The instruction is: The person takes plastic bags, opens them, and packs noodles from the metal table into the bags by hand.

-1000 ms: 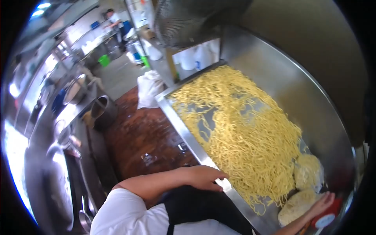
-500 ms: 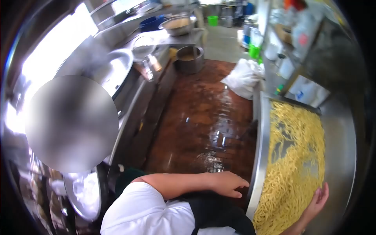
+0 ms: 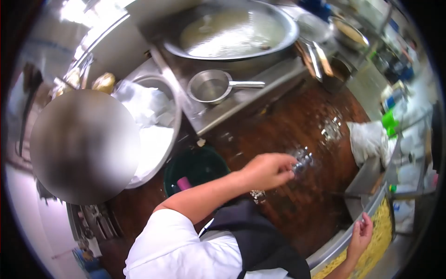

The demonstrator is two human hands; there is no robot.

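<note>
In the middle of the view my left hand (image 3: pixel 269 171) hangs over the wet red-brown floor, its fingers slightly bent, its thumb apart, and nothing visible in it. A dark green tub (image 3: pixel 197 162) with a pink object (image 3: pixel 184 183) stands below my left forearm. At the lower right my right hand (image 3: pixel 361 233) is raised beside the metal rim (image 3: pixel 332 249) of the noodle tray, fingers loosely apart and holding nothing visible. Yellow noodles (image 3: pixel 378 232) lie in the tray beyond it.
A wide basin of liquid (image 3: pixel 232 35) and a handled pot (image 3: pixel 210 86) sit on the metal counter ahead. A large round container (image 3: pixel 174 125) with white bags stands at the left, partly behind a blurred patch. A white bag (image 3: pixel 367 139) rests at the right.
The view has swung left, away from the noodle tray toward the counter and basin. My left hand has left the tray's rim and is over the floor; my right hand has moved away from the noodle bags.
</note>
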